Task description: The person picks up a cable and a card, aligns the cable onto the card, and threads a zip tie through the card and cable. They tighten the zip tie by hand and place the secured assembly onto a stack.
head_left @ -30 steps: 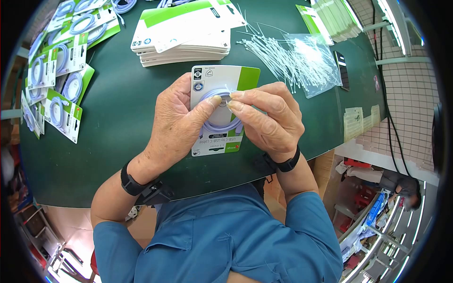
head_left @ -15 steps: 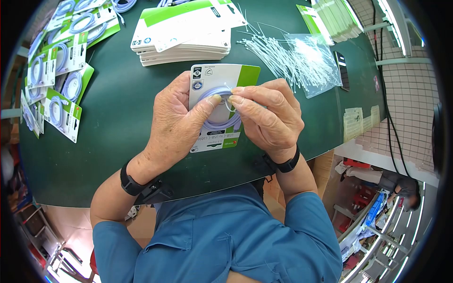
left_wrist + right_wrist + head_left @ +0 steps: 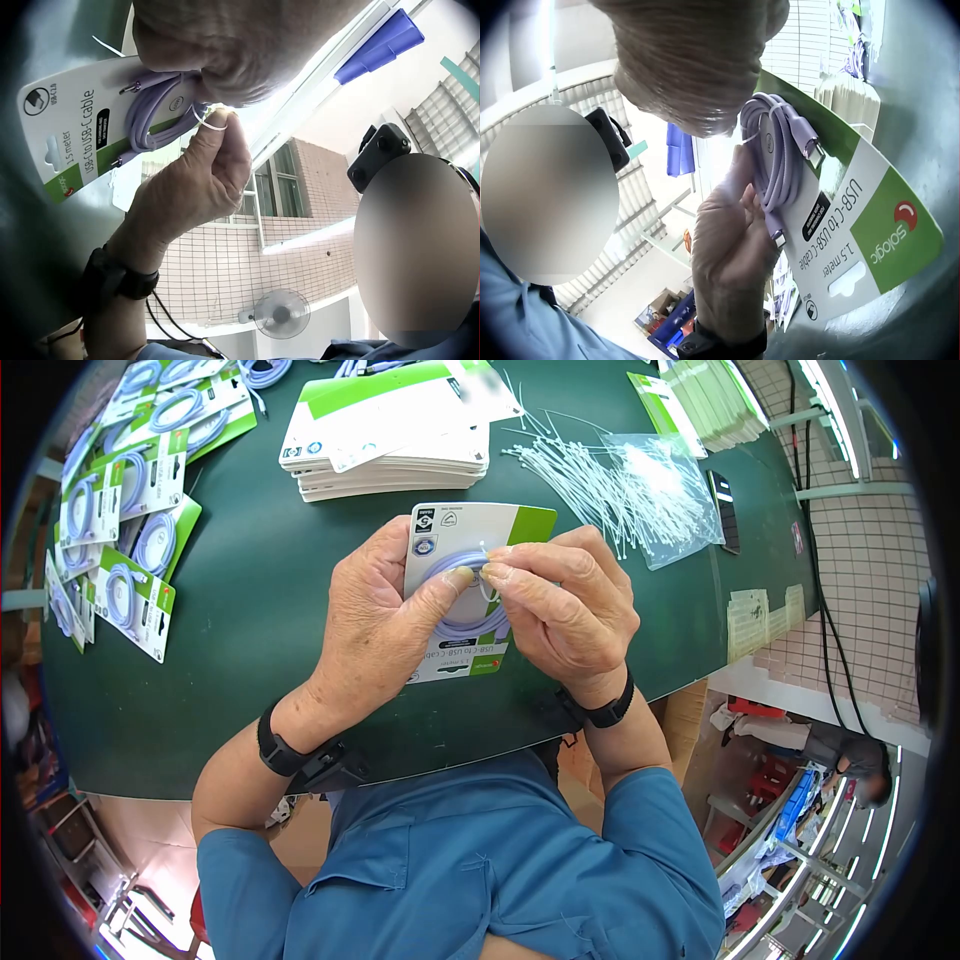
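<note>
White-and-green card (image 3: pixel 470 525) printed "USB-C to USB-C Cable", "1.5 meter" and "sologic" is being held over the green table (image 3: pixel 250 620), with a coiled lilac cable (image 3: pixel 462 628) on it. The left hand (image 3: pixel 375 620) is gripping the card, thumb pressing the coil. The right hand (image 3: pixel 570 610) is pinching a thin white tie (image 3: pixel 201 120) at the coil between thumb and forefinger. Behind, a stack of cards (image 3: pixel 390 440) is lying beside loose ties (image 3: pixel 610 480).

Green table (image 3: pixel 250 620): stack of printed cards (image 3: pixel 385 450) at far centre; loose white ties (image 3: pixel 590 480) on clear bag (image 3: pixel 685 520) right of it; carded cables (image 3: pixel 120 530) spread far left; small black device (image 3: pixel 725 500) beside bag
</note>
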Demonstrator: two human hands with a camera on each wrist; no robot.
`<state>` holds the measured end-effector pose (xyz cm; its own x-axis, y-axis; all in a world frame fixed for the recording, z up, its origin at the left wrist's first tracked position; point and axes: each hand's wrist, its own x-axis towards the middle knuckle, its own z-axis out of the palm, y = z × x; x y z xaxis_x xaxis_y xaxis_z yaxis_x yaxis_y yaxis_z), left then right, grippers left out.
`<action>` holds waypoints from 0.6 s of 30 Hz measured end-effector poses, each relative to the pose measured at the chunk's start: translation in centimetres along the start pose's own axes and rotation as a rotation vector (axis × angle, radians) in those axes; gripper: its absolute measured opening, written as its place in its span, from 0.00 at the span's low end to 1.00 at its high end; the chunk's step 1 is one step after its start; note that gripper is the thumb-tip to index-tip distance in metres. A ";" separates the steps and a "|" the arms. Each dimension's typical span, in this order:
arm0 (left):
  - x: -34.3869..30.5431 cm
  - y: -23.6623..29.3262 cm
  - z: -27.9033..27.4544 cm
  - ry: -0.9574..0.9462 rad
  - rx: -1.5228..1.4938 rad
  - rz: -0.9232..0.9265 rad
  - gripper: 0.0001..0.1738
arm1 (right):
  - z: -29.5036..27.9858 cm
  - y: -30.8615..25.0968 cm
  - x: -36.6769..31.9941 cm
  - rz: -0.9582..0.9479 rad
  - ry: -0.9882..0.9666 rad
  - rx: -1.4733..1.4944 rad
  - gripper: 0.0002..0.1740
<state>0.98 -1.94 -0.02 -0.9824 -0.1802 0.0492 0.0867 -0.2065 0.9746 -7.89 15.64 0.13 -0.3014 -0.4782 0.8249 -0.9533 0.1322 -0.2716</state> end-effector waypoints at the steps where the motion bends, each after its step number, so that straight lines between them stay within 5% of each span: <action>1: 0.0 0.0 0.0 0.000 0.000 0.001 0.14 | 0.0 0.0 0.0 0.005 -0.006 0.001 0.19; 18: 0.1 -0.4 -0.3 -0.019 0.012 0.026 0.15 | -0.1 -0.6 1.2 0.039 -0.111 -0.017 0.15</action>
<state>0.91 -2.14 -0.49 -0.9829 -0.1666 0.0785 0.1102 -0.1900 0.9756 -7.70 15.09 1.37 -0.3346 -0.5657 0.7537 -0.9415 0.1663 -0.2932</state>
